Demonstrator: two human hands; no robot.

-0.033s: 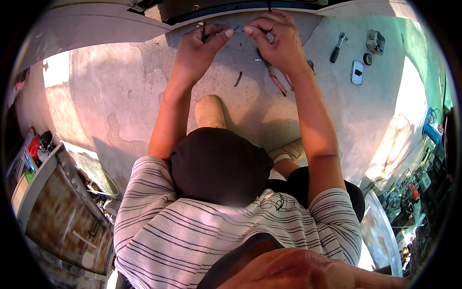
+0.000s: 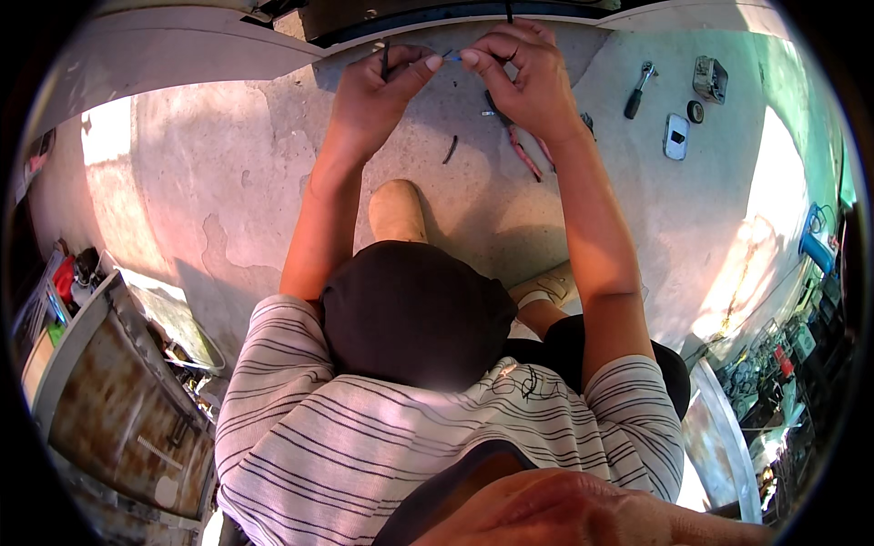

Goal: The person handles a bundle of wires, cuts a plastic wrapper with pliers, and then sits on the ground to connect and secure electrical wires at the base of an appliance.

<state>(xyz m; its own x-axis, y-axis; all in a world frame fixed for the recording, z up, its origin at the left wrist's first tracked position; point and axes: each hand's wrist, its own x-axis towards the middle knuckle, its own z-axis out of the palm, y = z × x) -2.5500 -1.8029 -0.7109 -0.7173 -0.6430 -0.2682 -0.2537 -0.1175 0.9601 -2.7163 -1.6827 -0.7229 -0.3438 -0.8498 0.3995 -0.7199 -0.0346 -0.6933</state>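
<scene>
At the top centre, just below a white panel edge [image 2: 596, 25], my left hand [image 2: 375, 96] pinches a thin dark wire [image 2: 386, 56], its thumb and index finger closed near a small dark tip. Facing it, my right hand [image 2: 528, 82] pinches a short blue piece [image 2: 455, 57], apparently on a wire, between thumb and finger; its other fingers curl by another dark strand. The two thumbs are close but apart. Pink-handled pliers [image 2: 521, 150] lie on the concrete floor beneath my right hand, partly hidden by it. A short black piece [image 2: 450, 149] lies between my forearms.
At right on the floor lie a ratchet [image 2: 637, 96], a metal box [image 2: 710, 78], a black ring [image 2: 696, 112] and a white phone-like object [image 2: 675, 136]. A blue tool [image 2: 818, 241] and clutter line the right rim; rusty metal panels [image 2: 118, 382] stand lower left.
</scene>
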